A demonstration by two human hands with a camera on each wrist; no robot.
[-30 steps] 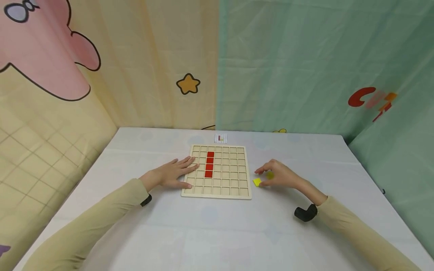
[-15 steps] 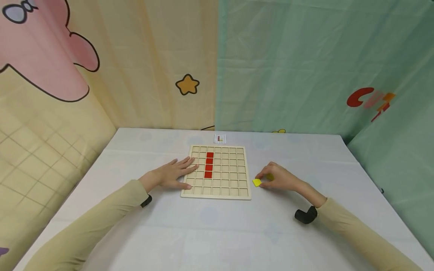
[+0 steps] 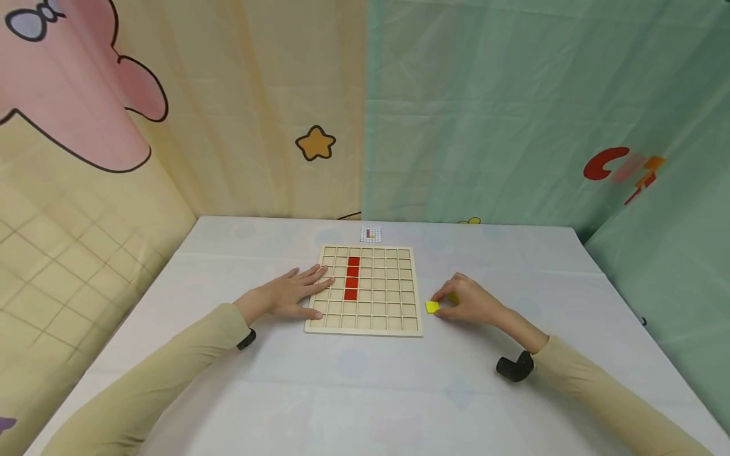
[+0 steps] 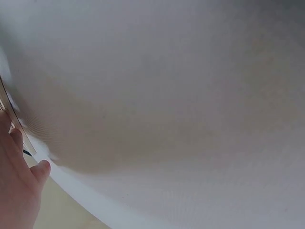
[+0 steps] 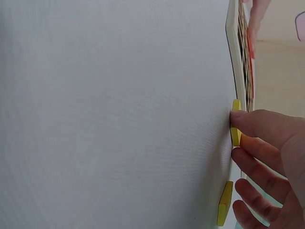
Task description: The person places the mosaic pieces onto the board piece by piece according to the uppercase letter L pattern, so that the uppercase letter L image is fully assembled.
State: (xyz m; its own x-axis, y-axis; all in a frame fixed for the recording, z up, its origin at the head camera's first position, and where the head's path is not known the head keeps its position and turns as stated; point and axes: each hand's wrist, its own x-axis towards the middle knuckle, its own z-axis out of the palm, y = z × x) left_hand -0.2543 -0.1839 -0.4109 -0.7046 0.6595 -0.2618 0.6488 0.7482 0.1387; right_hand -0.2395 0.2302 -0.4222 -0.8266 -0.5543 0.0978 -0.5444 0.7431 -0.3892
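— Yellow tile point(image 3: 432, 306): where did it lie against the right hand point(image 3: 471, 301)?

— It lay flat on the bench point(image 3: 365, 392), just at the tips of that hand's curled fingers, on the side toward the wooden grid board point(image 3: 365, 327). In the right wrist view the thumb and forefinger touched the tile's point(image 5: 236, 130) edge, so the grip was closing on it in a pinch, with the tile not lifted off the bench.

— Was anything else near that grip?

— A second yellow tile point(image 5: 224, 203) lay under the palm side of the same hand, a little behind the first and partly hidden in the head view. Neither finger pinched it.

— And the left hand point(image 3: 291, 292)?

— It rested open, fingers straight and spread, pressing flat on the near left corner of the board. It held nothing. The left wrist view showed only part of that hand point(image 4: 16, 191) and the blurred bench.

— What sat on the board?

— Four red tiles point(image 3: 352, 277) filled a straight column in the grid, beyond the left fingertips and well apart from the right grip. A small pattern card point(image 3: 371, 234) lay just past the board's far edge.
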